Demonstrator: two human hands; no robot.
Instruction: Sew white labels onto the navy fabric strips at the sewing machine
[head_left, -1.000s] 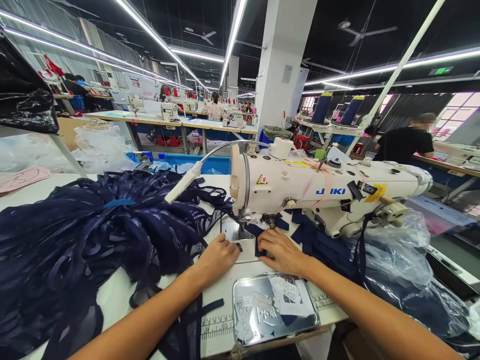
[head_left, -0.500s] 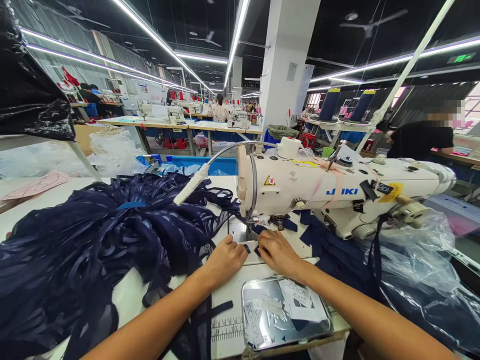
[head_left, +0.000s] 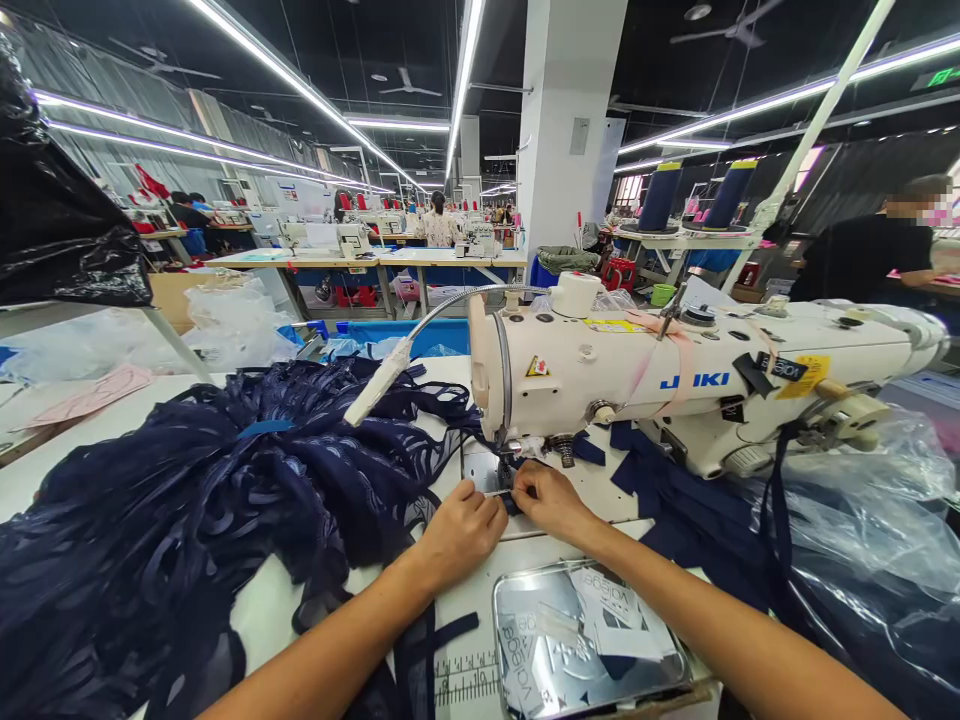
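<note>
A white sewing machine [head_left: 600,360] stands before me with its needle area just beyond my fingers. My left hand [head_left: 465,530] is closed, fingers curled by the front of the metal needle plate [head_left: 480,468]. My right hand [head_left: 551,500] pinches beside it, close to the presser foot. Between them shows a small navy fabric piece [head_left: 511,505], with a thin pale edge along it; both hands' fingertips touch it. Most of the piece is hidden by my fingers. Left of the machine, a large bundle of navy garments [head_left: 247,490] spreads over the table, tied with a blue band [head_left: 266,428].
A metal tray [head_left: 525,600] holding white printed labels lies below my right hand. Cut navy strips [head_left: 675,510] lie under the machine arm, beside a clear plastic bag [head_left: 855,540]. A black bag [head_left: 67,220] hangs at upper left. A co-worker [head_left: 862,250] sits at far right.
The view has shifted slightly. My hands have drawn closer together near the presser foot, and the right fingers now pinch the navy piece more tightly.
</note>
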